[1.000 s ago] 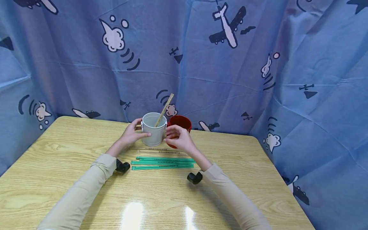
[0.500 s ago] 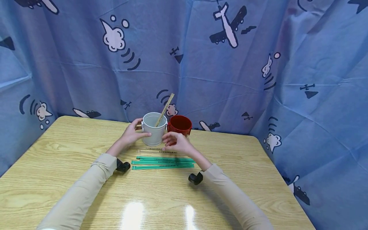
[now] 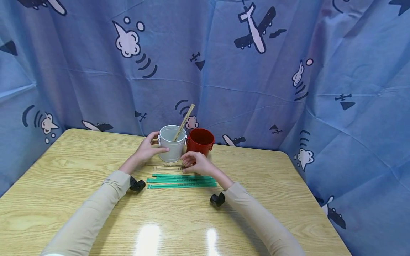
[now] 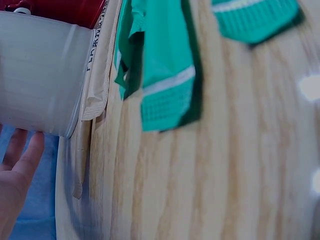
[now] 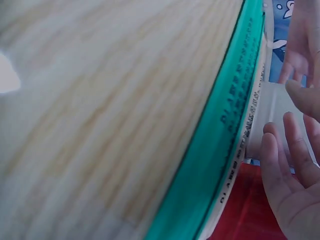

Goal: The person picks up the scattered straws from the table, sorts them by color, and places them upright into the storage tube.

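A white bucket stands at the back of the table with a beige wrapped stick, perhaps a straw, leaning up out of it. My left hand grips its left side, thumb across the front. Just right and in front of the bucket, my right hand hovers low over the right part of the beige wrapped straws; its fingers are loosely bent, and I see nothing held in them. Nearer me lie several green wrapped straws, side by side, with dark print along them.
A red bucket stands right of the white one, behind my right hand. The wooden table ends at a blue curtain with printed aeroplanes. Black cameras sit at both wrists.
My right hand has come down and toward me, from beside the white bucket's right side to the beige straws. My left hand, both buckets and the straws stay in place.
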Demonstrator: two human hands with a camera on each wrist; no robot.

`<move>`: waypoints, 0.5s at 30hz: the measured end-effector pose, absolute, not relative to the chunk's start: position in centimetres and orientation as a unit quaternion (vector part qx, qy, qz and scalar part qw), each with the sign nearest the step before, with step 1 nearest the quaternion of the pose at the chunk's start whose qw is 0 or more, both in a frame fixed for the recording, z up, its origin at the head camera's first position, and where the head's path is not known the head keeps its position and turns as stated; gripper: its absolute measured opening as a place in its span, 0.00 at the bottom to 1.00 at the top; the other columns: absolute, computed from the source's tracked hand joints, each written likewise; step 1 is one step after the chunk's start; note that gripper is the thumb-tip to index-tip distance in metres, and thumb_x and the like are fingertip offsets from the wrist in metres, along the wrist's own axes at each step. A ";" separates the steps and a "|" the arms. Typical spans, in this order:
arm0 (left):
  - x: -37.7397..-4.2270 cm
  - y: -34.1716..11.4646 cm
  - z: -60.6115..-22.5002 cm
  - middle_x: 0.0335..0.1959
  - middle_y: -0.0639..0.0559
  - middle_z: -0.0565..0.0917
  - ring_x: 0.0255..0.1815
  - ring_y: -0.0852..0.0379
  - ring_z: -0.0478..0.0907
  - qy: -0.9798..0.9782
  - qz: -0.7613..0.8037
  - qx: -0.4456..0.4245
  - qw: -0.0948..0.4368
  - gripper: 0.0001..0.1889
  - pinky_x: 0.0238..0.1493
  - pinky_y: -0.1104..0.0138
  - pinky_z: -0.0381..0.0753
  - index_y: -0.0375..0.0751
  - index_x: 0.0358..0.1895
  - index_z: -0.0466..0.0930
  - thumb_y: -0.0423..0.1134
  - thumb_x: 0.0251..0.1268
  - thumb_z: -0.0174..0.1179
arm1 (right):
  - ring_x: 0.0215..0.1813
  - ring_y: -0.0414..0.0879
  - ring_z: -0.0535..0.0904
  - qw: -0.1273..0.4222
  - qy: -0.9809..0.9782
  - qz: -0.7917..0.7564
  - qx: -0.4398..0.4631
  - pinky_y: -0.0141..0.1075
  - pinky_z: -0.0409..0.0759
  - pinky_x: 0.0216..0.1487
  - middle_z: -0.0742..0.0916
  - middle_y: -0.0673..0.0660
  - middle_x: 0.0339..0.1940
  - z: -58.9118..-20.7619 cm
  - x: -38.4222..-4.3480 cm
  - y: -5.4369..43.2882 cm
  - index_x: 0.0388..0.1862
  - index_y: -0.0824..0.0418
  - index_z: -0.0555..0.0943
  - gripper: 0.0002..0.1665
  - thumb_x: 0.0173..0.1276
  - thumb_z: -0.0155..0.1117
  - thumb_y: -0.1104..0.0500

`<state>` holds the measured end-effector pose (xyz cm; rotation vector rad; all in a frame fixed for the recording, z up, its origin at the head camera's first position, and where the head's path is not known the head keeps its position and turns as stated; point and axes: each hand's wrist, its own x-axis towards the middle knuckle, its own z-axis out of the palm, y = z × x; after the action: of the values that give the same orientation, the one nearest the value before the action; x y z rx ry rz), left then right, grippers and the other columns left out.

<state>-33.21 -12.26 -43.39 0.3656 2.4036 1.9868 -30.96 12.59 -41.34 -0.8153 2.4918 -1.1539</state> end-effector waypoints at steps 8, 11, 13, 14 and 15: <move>-33.2 -12.3 -43.4 0.69 0.36 0.63 0.67 0.35 0.65 0.765 0.632 0.121 0.002 0.44 0.65 0.47 0.71 0.37 0.73 0.54 0.33 0.54 0.70 | 0.41 0.45 0.83 0.140 0.876 -0.366 -0.280 0.32 0.83 0.48 0.86 0.61 0.42 -42.2 -31.3 12.4 0.51 0.66 0.79 0.22 0.56 0.72 0.67; -33.2 -12.3 -43.4 0.69 0.36 0.63 0.67 0.35 0.65 0.768 0.629 0.119 0.004 0.44 0.65 0.47 0.71 0.36 0.73 0.54 0.33 0.54 0.70 | 0.41 0.46 0.83 0.135 0.880 -0.352 -0.287 0.32 0.84 0.47 0.86 0.61 0.42 -42.4 -31.3 12.3 0.50 0.66 0.80 0.21 0.57 0.72 0.67; -33.2 -12.3 -43.4 0.69 0.36 0.63 0.67 0.35 0.65 0.770 0.627 0.117 0.004 0.44 0.65 0.48 0.71 0.36 0.73 0.54 0.33 0.54 0.70 | 0.41 0.46 0.83 0.130 0.885 -0.338 -0.293 0.31 0.84 0.47 0.87 0.61 0.41 -42.5 -31.2 12.3 0.49 0.65 0.80 0.19 0.57 0.71 0.67; -33.3 -12.3 -43.4 0.69 0.36 0.64 0.67 0.36 0.66 0.772 0.625 0.116 0.003 0.44 0.65 0.48 0.71 0.36 0.73 0.54 0.33 0.54 0.70 | 0.41 0.46 0.83 0.127 0.887 -0.331 -0.295 0.31 0.84 0.47 0.87 0.60 0.41 -42.5 -31.2 12.2 0.49 0.65 0.80 0.19 0.57 0.71 0.68; -33.3 -12.2 -43.5 0.68 0.36 0.64 0.67 0.36 0.66 0.772 0.625 0.116 0.002 0.44 0.65 0.48 0.72 0.36 0.73 0.54 0.33 0.54 0.70 | 0.41 0.46 0.83 0.123 0.889 -0.324 -0.300 0.31 0.84 0.47 0.87 0.60 0.41 -42.5 -31.1 12.2 0.48 0.65 0.80 0.18 0.57 0.71 0.68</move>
<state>-33.34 -12.25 -43.49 0.3643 2.4228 1.9608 -31.10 12.16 -42.48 -0.8760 2.5915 -0.9446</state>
